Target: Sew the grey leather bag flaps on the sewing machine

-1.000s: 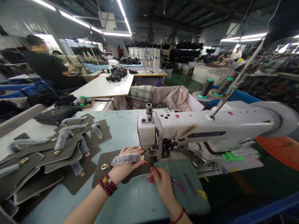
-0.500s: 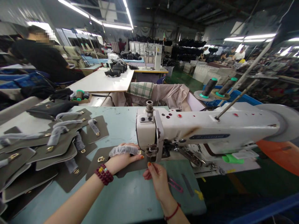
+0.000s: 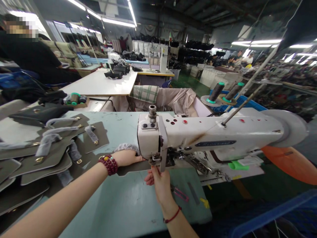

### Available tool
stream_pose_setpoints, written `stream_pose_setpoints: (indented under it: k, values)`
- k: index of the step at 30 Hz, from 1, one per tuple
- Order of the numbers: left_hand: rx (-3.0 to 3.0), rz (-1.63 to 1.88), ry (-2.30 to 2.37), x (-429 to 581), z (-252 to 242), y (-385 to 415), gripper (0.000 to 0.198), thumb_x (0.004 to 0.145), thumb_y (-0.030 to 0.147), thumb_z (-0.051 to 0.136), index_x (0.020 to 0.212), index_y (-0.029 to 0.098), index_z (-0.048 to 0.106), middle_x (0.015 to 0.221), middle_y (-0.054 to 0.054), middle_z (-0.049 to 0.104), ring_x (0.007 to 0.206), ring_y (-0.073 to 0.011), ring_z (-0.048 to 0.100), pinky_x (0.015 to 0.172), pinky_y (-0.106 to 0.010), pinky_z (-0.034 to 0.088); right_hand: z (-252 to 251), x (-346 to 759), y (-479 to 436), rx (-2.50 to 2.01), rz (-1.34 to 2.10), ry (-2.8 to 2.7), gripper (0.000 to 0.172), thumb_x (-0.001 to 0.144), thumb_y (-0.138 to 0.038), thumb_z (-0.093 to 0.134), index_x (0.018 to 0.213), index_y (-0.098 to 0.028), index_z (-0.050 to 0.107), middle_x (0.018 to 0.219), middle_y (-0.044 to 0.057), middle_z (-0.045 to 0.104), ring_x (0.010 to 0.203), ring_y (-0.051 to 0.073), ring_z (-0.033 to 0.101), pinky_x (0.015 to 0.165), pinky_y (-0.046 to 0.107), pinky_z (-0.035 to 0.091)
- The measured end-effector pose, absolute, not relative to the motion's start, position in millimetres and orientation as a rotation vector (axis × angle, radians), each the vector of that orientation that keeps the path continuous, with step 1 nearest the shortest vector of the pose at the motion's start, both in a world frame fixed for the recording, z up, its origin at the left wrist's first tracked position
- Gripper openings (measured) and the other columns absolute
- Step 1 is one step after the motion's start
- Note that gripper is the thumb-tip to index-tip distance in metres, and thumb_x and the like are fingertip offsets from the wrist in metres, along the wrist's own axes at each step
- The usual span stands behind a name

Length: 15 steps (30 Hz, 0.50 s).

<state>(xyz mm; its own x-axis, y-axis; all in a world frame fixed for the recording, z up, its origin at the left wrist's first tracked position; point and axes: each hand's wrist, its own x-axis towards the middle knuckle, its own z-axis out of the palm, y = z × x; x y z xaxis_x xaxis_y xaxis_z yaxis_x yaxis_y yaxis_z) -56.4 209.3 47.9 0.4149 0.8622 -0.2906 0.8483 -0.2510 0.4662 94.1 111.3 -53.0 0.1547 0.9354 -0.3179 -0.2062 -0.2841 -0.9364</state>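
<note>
My left hand (image 3: 128,158) lies flat on a dark grey-brown bag flap (image 3: 132,167), its thumb stretched out toward the needle area of a white sewing machine (image 3: 183,130). Its other fingers are partly hidden. Just beyond this hand, a handle in clear plastic wrap (image 3: 126,146) rises from the flap. Right in front of the presser foot, my right hand (image 3: 158,181) has its thumb and forefinger pinched at the flap's near right edge, the other fingers curled. The flap's right end is under the machine head, and the needle point cannot be made out.
Several similar flaps with wrapped handles (image 3: 49,155) are piled at left. Pink snips (image 3: 180,193) and a metal strip (image 3: 193,192) lie right of my right hand. Thread cones (image 3: 216,92) stand behind the machine. A person in black (image 3: 29,56) sits far left.
The view has shifted, so the scene sits further left. My left hand has turned and reaches further over the flap, and the flap has moved deeper under the machine head. My right hand keeps its pinch.
</note>
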Motion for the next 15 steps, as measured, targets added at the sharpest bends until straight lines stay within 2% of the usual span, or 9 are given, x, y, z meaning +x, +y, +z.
stream_pose_setpoints:
  k: [4, 7, 9, 11, 13, 15]
  values:
    - [2.269, 0.33, 1.521, -64.6, 27.9, 157.5, 0.034, 0.084, 0.045, 0.05, 0.088, 0.017, 0.07, 0.091, -0.013, 0.07, 0.089, -0.0286, 0.063, 0.084, -0.039, 0.044, -51.2, 94.9, 110.5, -1.36, 1.354, -0.79, 0.051, 0.081, -0.059, 0.053, 0.071, -0.01, 0.064, 0.052, 0.007, 0.067, 0.038, 0.009, 0.057, 0.038, 0.014, 0.04]
    - [2.085, 0.829, 1.434, -63.0, -6.3, 101.8, 0.029, 0.086, 0.038, 0.052, 0.104, 0.021, 0.067, 0.11, -0.011, 0.065, 0.108, -0.0281, 0.056, 0.096, -0.04, 0.039, -49.7, 95.8, 110.6, -1.345, 1.358, -0.798, 0.054, 0.081, -0.062, 0.052, 0.071, -0.01, 0.065, 0.051, 0.007, 0.066, 0.038, 0.01, 0.057, 0.038, 0.014, 0.04]
    - [1.711, 0.921, 1.271, -52.8, -31.5, 76.9, 0.028, 0.084, 0.04, 0.057, 0.103, 0.022, 0.067, 0.104, -0.01, 0.064, 0.099, -0.0264, 0.058, 0.086, -0.036, 0.045, -48.7, 96.6, 111.2, -1.339, 1.357, -0.82, 0.055, 0.08, -0.063, 0.053, 0.07, -0.01, 0.065, 0.049, 0.006, 0.065, 0.037, 0.01, 0.057, 0.038, 0.015, 0.041]
    - [1.186, 0.954, 1.128, -36.6, -49.7, 71.2, 0.042, 0.082, 0.051, 0.055, 0.11, 0.02, 0.064, 0.095, -0.01, 0.064, 0.084, -0.0238, 0.059, 0.066, -0.031, 0.047, -48.5, 97.4, 111.7, -1.33, 1.353, -0.84, 0.054, 0.08, -0.063, 0.053, 0.07, -0.011, 0.065, 0.05, 0.006, 0.066, 0.037, 0.011, 0.057, 0.039, 0.016, 0.042]
    - [0.808, 0.973, 0.913, -20.3, -56.7, 82.8, 0.049, 0.083, 0.057, 0.051, 0.108, 0.016, 0.064, 0.089, -0.01, 0.063, 0.079, -0.0211, 0.057, 0.062, -0.029, 0.045, -49.3, 98.5, 112.0, -1.328, 1.353, -0.859, 0.055, 0.079, -0.064, 0.053, 0.07, -0.011, 0.064, 0.05, 0.006, 0.066, 0.037, 0.012, 0.057, 0.039, 0.017, 0.044]
    - [0.647, 0.978, 0.755, -10.0, -53.9, 102.3, 0.049, 0.083, 0.056, 0.052, 0.096, 0.012, 0.068, 0.077, -0.008, 0.062, 0.073, -0.0186, 0.055, 0.066, -0.03, 0.044, -50.4, 99.8, 112.4, -1.343, 1.347, -0.893, 0.056, 0.08, -0.065, 0.051, 0.07, -0.011, 0.064, 0.049, 0.006, 0.065, 0.037, 0.012, 0.057, 0.039, 0.017, 0.044]
